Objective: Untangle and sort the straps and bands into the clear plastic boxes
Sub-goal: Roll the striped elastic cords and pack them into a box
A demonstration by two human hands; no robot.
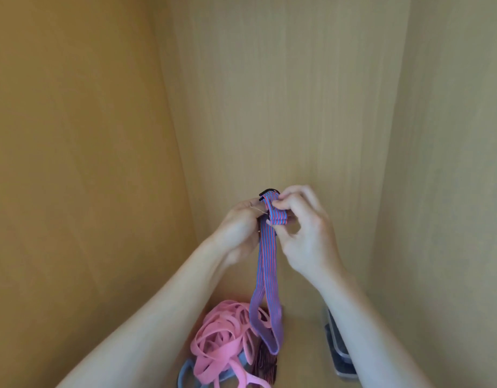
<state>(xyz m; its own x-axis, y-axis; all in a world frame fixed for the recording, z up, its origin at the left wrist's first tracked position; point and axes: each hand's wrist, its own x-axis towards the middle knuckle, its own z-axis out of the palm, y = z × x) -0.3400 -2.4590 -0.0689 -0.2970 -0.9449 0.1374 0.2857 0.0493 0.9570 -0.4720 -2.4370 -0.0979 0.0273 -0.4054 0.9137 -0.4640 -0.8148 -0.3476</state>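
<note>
Where plain wooden panels point(283, 93) close in on three sides like the inside of a cupboard, both hands are raised in front of the back panel with one strap held between them.

Lower down, on the cupboard floor point(300, 326), lies a loose heap of pink bands point(222, 337). A blue band point(185, 372) shows under its near edge, and a dark striped strap point(265, 365) lies beside it.

The strap point(265, 264) in hand is flat elastic webbing, striped blue and red. Its long axis runs straight down from the grip, and its bottom loop hangs over the heap; whether it touches the heap cannot be told.

A clear box point(339, 351) sits on the floor to the right, largely hidden behind the right forearm, with something dark inside.

The left hand point(238, 225) is curled round the strap just below its top. The right hand point(306, 233) pinches the short folded length at the top, thumb against fingertips. A black buckle point(266, 191) sticks up above that fold.

The step looks like folding or rolling the strap up from the buckle end. The box lies below and to the right of the grip, so the right hand is the nearer one for dropping the strap in.
</note>
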